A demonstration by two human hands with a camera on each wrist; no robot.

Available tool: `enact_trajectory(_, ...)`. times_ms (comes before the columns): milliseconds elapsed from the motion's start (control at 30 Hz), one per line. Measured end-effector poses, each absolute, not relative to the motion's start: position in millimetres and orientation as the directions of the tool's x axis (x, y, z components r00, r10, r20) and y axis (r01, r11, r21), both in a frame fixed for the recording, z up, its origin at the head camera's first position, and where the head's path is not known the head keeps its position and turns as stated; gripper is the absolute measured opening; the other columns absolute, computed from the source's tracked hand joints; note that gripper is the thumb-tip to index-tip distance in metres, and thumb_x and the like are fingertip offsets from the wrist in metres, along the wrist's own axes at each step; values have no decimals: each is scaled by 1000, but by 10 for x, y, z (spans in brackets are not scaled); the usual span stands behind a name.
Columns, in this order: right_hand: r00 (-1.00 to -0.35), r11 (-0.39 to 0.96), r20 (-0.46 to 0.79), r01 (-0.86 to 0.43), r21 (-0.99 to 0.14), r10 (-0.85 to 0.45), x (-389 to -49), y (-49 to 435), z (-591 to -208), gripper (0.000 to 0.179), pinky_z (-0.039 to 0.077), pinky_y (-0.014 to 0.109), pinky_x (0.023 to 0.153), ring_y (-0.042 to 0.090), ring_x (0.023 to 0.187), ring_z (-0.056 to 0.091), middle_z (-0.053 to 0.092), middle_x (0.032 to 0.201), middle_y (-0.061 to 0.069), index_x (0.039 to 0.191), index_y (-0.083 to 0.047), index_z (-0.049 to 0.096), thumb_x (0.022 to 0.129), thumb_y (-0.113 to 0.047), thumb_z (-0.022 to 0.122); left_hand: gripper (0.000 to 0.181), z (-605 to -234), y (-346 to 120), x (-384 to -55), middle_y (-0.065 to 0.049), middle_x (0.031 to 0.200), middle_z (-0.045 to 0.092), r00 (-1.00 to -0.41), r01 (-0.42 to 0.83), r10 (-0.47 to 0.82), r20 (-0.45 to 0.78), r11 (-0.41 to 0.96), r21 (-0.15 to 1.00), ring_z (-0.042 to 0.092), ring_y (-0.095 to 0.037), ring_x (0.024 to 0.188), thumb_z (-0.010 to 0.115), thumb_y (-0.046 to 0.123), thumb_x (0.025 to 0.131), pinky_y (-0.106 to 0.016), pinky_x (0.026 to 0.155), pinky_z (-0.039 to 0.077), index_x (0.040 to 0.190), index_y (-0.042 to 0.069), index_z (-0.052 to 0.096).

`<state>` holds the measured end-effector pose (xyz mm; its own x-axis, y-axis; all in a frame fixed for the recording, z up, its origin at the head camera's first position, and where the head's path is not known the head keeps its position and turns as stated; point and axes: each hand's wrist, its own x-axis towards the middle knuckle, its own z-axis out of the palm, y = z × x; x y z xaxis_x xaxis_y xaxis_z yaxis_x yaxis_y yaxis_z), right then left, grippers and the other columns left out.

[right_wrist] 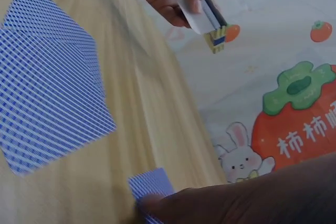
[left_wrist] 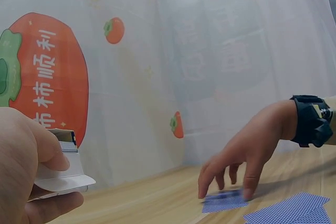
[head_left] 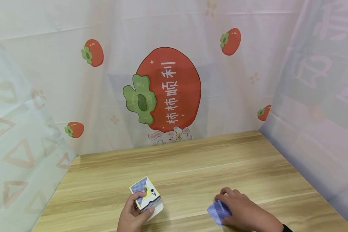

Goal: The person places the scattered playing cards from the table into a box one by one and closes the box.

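Observation:
My left hand (head_left: 131, 216) grips a playing card box (head_left: 140, 187) with an ace of spades on its front, held tilted above the table. Its white flap (left_wrist: 65, 183) hangs open, and a stack of cards shows at the mouth. Low over the wooden table, my right hand (head_left: 242, 210) has its thumb and curled fingers at opposite edges of a blue-backed playing card (head_left: 214, 212). In the left wrist view this card (left_wrist: 223, 203) lies close to the tabletop, partly hidden under the fingers. Whether one card or several are held, I cannot tell.
More blue-backed cards (right_wrist: 52, 93) lie overlapping on the table near the right hand. The wooden table (head_left: 191, 167) ends at a white cloth backdrop (head_left: 110, 106) printed with persimmons, and cloth also hangs along both sides.

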<state>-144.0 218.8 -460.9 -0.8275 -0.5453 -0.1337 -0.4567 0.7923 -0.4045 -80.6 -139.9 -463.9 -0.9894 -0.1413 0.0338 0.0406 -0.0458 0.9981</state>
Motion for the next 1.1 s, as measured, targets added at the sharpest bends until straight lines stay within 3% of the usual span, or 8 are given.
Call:
enact_trajectory(100,-761,748,-155,-541,-385,-630,-1467,2227,-4553,61,47,51,89,20,112,52,55,129,-9,130,-33,62,75,-18,83,59,-4640,-1396,-806,-31,128,44,-989,35,-143,27,-51,998,59,-30,108,76,-4,81,-32,82,59,131,-1,45)
enact_trajectory(300,-704,711,-161,-625,-321,-692,-1511,2231,-4488,68,48,41,83,9,100,49,55,120,-14,127,-37,61,71,-4,78,58,-4641,-1401,-799,-32,127,44,-989,33,-145,25,-52,998,60,-30,107,76,-3,81,-32,82,59,131,-1,46)
enact_trajectory(633,-698,727,-239,-574,-378,-675,-1554,2221,-4438,66,45,31,78,9,95,44,52,109,-12,128,-36,58,71,-21,89,59,-4621,-1392,-800,-32,127,45,-989,29,-146,24,-37,999,60,-30,106,77,-2,81,-32,81,59,131,-1,46)
enact_trajectory(1100,-692,711,-261,-510,-484,-673,-1559,2259,-4481,66,46,25,74,8,95,44,45,109,-9,129,-32,57,72,-20,88,59,-4643,-1393,-806,-31,126,46,-989,40,-144,35,-29,999,61,-27,104,77,-1,81,-32,81,59,131,-1,46)
